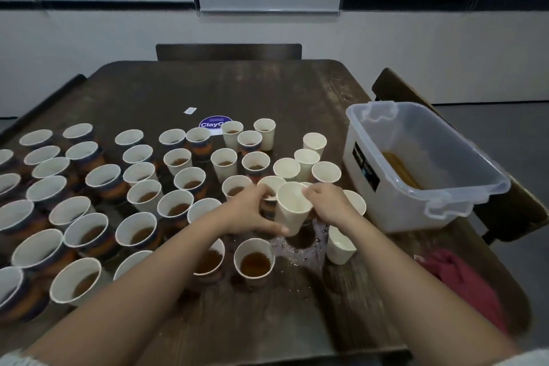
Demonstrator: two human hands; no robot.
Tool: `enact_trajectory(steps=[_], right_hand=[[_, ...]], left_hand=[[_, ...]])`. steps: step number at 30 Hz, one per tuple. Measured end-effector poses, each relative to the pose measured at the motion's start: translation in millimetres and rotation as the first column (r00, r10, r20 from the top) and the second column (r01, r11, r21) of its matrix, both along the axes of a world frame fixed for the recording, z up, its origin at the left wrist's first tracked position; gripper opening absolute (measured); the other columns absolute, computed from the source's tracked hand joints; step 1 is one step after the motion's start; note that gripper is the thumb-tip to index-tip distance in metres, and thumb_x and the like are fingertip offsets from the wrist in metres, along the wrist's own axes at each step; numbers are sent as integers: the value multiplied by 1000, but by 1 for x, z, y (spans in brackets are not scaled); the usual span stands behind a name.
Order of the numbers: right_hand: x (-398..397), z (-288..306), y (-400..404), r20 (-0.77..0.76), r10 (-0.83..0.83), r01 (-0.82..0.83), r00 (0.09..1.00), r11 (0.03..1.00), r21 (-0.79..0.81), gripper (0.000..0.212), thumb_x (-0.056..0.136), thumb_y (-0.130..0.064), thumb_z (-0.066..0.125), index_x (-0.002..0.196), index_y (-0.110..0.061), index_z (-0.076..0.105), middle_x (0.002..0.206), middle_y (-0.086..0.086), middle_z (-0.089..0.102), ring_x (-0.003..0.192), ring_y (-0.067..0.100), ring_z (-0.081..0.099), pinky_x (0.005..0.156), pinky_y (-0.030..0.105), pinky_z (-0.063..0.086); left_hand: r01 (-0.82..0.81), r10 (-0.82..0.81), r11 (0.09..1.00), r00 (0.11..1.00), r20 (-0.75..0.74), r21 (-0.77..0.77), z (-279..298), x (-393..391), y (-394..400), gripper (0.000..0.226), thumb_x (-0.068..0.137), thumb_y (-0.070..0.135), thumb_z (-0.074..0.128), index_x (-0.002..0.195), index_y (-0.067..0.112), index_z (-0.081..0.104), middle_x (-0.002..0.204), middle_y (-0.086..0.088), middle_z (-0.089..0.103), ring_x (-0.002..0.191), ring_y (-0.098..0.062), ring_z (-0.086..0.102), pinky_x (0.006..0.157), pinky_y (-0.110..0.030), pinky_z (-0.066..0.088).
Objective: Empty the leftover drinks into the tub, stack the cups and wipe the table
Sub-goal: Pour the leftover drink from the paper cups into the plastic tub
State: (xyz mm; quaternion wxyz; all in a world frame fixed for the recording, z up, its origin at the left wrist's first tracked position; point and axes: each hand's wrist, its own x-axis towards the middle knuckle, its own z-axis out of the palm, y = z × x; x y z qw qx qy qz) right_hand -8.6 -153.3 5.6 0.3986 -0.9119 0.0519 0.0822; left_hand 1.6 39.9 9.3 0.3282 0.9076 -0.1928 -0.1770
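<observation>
Paper cups are crowding the left and middle of the dark wooden counter, most of them standing upright with brown drink in the bottom; those toward the left edge are wearing dark and orange printed sleeves. A purple round sticker and a small white tag are lying on the counter beyond the cups, toward the far edge. Near the middle, the left hand is curling its fingers round a lifted white cup, thumb along its lower side, holding it tilted above the counter. The right hand is pinching the same cup at its rim from the other side. Under that cup, droplets and a wet patch are glistening on the wood. Just right of it, a short stack of white cups is leaning near the tub. The clear plastic tub is sitting at the counter's right edge, a little brown liquid pooling inside. A red cloth is lying crumpled toward the near right corner.
</observation>
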Motion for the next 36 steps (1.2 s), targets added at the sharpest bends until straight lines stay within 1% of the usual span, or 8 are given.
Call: enact_trajectory(steps=[9, 12, 15, 18, 22, 26, 30, 36], right_hand=[[-20, -47, 13, -85, -196, 182, 977, 973, -143, 34, 100, -21, 43, 68, -10, 50, 82, 12, 56, 87, 34, 61, 74, 43, 51], [-19, -46, 17, -137, -252, 250, 958, 968, -34, 26, 99, -14, 40, 87, -2, 60, 90, 18, 64, 74, 34, 71, 45, 31, 53], [-18, -49, 18, -158, -263, 265, 952, 964, -11, 23, 98, -11, 42, 91, -2, 62, 92, 18, 66, 64, 28, 71, 38, 25, 48], [-19, -48, 17, -119, -274, 270, 954, 962, -44, 19, 95, -14, 47, 89, -5, 64, 83, 14, 66, 57, 23, 66, 43, 25, 49], [-18, -44, 13, 40, -310, 313, 950, 943, -117, 16, 90, -20, 52, 90, -13, 66, 86, 8, 65, 81, 29, 62, 70, 32, 49], [-19, -29, 13, 82, -337, 320, 938, 932, 173, 21, 93, -27, 58, 91, -10, 70, 80, 1, 64, 72, 18, 55, 67, 30, 41], [-19, -1, 14, -117, -238, 265, 964, 854, 448, 38, 90, -52, 61, 92, -14, 65, 77, 3, 56, 55, 15, 48, 48, 24, 41], [-9, 26, -2, -307, 137, 140, 942, 671, 728, 80, 71, -74, 52, 124, -14, 61, 106, 13, 62, 92, 28, 63, 82, 38, 55]], left_hand=[[293, -265, 872, 956, -127, 392, -42, -31, 18, 98, 66, 38, 86, 145, 35, 30, 138, 0, 33, 130, -21, 33, 103, -41, 43], [309, -305, 839, 949, -83, 447, -52, -34, 15, 93, 69, 33, 83, 145, 34, 30, 135, -2, 35, 126, -23, 37, 96, -42, 47], [299, -314, 842, 948, -43, 449, -57, -34, 13, 83, 72, 31, 78, 142, 32, 33, 127, -1, 38, 119, -23, 43, 89, -41, 51], [278, -274, 879, 959, -68, 387, -56, -32, 14, 77, 74, 30, 78, 138, 30, 37, 123, -1, 40, 117, -21, 45, 90, -39, 51], [234, -220, 924, 972, -79, 303, -37, -22, 15, 72, 75, 26, 77, 136, 27, 40, 124, -2, 42, 117, -22, 46, 94, -37, 50], [184, -190, 953, 982, 2, 241, 0, -5, 12, 68, 76, 24, 75, 136, 30, 44, 118, 0, 42, 114, -23, 50, 91, -34, 50], [132, -153, 975, 983, 103, 181, 39, 11, 3, 70, 77, 23, 75, 140, 30, 43, 129, -4, 45, 117, -24, 48, 91, -32, 46], [143, -159, 985, 966, 204, 93, 84, 32, -28, 76, 74, 20, 75, 141, 32, 41, 132, -4, 45, 118, -21, 49, 91, -34, 50]])
